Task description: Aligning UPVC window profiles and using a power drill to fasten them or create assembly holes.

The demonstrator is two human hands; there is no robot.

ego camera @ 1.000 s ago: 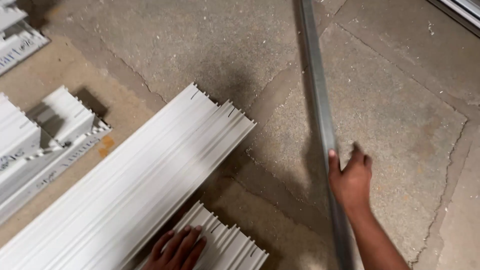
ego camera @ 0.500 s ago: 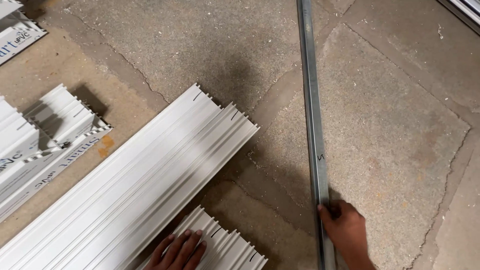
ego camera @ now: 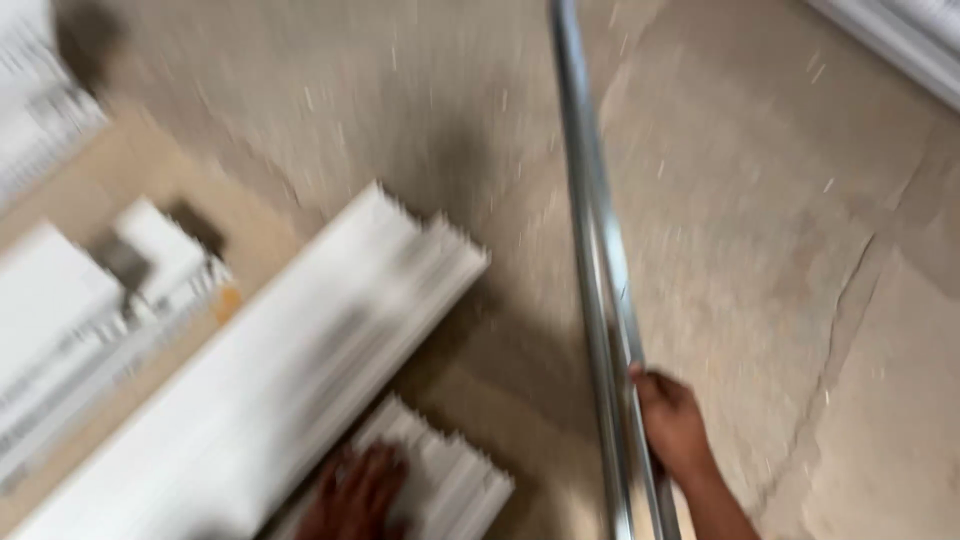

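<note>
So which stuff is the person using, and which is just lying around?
In use:
- long metal rail, gripped by the right hand
- short white ribbed pieces, under the left hand

Lying about:
- long white profile stack
- white pieces at left
- white strips, top right corner

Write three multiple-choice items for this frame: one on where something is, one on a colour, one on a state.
1. Where does the left hand rest?
A. On the short stack of white profiles at the bottom edge
B. On the bare concrete floor
C. On the metal rail

2. What colour is the long bundle of profiles lying diagonally?
A. Black
B. White
C. Red

3. What is the right hand doing?
A. Hanging free in the air
B. Lying flat on the floor
C. Gripping the long grey metal rail

Answers: 1 A, its fingers lie spread on the stack's top. 2 B, the bundle shows white despite blur. 3 C, its fingers close on the rail's lower part.
</note>
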